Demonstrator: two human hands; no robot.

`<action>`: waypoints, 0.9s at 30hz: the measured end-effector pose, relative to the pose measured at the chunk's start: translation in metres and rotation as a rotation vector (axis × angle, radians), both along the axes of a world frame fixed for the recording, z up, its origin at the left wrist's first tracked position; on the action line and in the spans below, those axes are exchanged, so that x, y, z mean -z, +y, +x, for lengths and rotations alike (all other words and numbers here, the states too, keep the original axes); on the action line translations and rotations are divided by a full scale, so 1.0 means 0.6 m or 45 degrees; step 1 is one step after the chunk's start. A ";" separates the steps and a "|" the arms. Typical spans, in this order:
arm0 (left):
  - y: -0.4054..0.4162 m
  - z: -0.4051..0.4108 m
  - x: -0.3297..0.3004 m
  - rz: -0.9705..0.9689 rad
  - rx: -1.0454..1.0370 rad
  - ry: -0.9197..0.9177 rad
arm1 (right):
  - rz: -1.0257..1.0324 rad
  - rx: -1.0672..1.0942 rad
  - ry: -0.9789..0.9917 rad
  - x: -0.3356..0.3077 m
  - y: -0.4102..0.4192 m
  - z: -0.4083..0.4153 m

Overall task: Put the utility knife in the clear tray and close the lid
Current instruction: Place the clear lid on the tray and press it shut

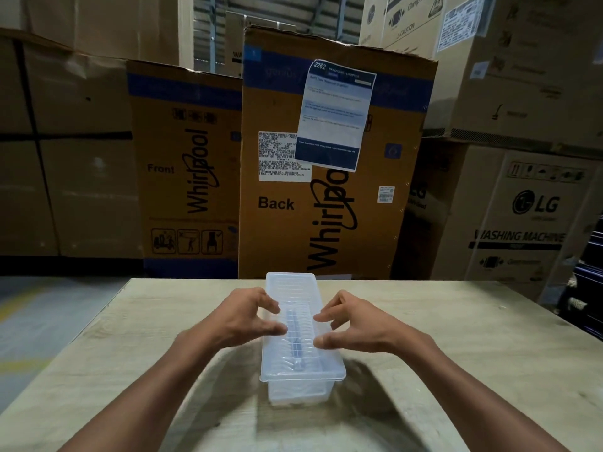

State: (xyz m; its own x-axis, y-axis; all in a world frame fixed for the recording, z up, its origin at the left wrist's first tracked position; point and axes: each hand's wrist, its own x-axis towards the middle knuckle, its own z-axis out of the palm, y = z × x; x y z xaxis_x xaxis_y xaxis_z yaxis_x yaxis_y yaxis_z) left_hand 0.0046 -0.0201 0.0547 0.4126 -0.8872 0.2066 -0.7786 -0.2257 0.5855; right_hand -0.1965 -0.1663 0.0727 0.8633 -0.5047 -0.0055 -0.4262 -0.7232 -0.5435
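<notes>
- On the table (424, 337): one clear tray (298, 391), one lid (295, 288) on it, one utility knife (295, 334) inside.
- My left hand (241, 316) and right hand (355, 326): two, fingers spread, holding nothing, at the lid's sides.

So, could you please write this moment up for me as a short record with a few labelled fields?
setting: wooden table, stacked cardboard boxes behind
tray: clear tray at the table's middle, long axis pointing away from the person
lid: lid lies on top of the tray
knife: bluish utility knife seen through the lid, inside
left hand: left hand with curled fingers at the lid's left edge
right hand: right hand likewise at the right edge
uncertain: whether the lid is fully snapped shut
</notes>
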 end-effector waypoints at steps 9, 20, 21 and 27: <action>0.023 0.009 -0.025 0.635 0.322 0.138 | 0.165 -0.219 0.393 -0.030 -0.008 -0.024; 0.014 -0.006 -0.031 0.734 0.317 0.015 | 0.076 -0.234 0.362 -0.024 -0.002 -0.024; 0.015 -0.006 -0.032 0.734 0.323 0.004 | 0.049 -0.234 0.383 -0.025 -0.003 -0.024; 0.001 -0.012 0.000 0.234 0.105 -0.161 | -0.300 0.030 -0.087 0.012 0.001 0.029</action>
State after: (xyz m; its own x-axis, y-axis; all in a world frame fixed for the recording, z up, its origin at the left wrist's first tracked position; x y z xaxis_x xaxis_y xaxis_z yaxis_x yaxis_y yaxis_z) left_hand -0.0027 -0.0196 0.0544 0.3178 -0.9444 0.0839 -0.8636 -0.2518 0.4368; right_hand -0.1792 -0.1659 0.0655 0.8456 -0.5051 0.1725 -0.4127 -0.8237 -0.3888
